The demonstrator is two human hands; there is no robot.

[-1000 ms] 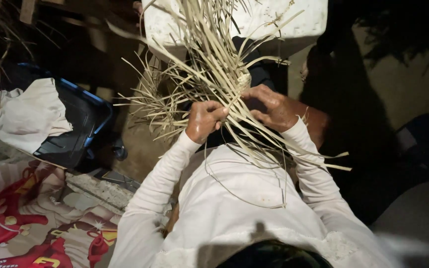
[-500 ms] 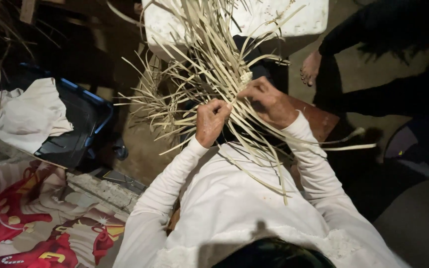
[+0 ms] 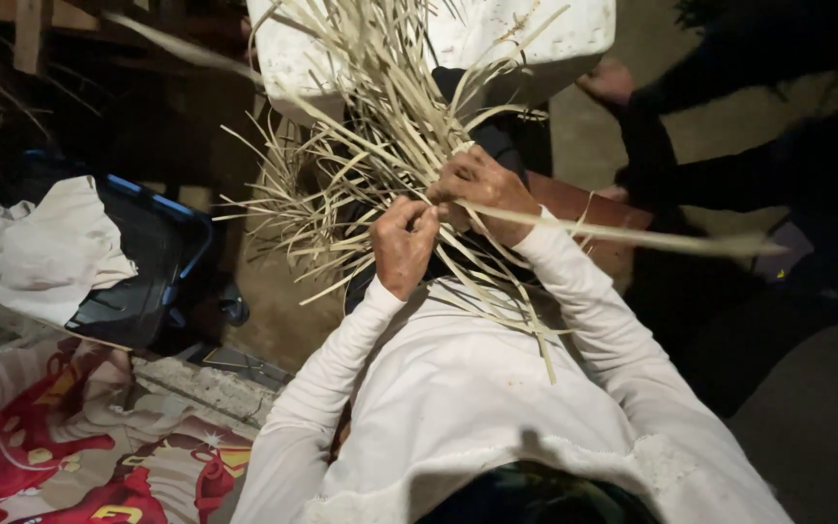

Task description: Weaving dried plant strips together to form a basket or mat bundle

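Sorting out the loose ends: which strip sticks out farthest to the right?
The long pale strip running from the right hand rightward across the dark clothing, far beyond the others.

No labels, signs or screens showed. The nearest things to packaging were two containers. A white foam box [image 3: 555,39], blocky and scuffed with dark specks, stood at the top middle behind the pale strips. A dark plastic bin [image 3: 162,262] with a blue rim sat at the left, a crumpled white cloth [image 3: 50,247] lying across its near corner.
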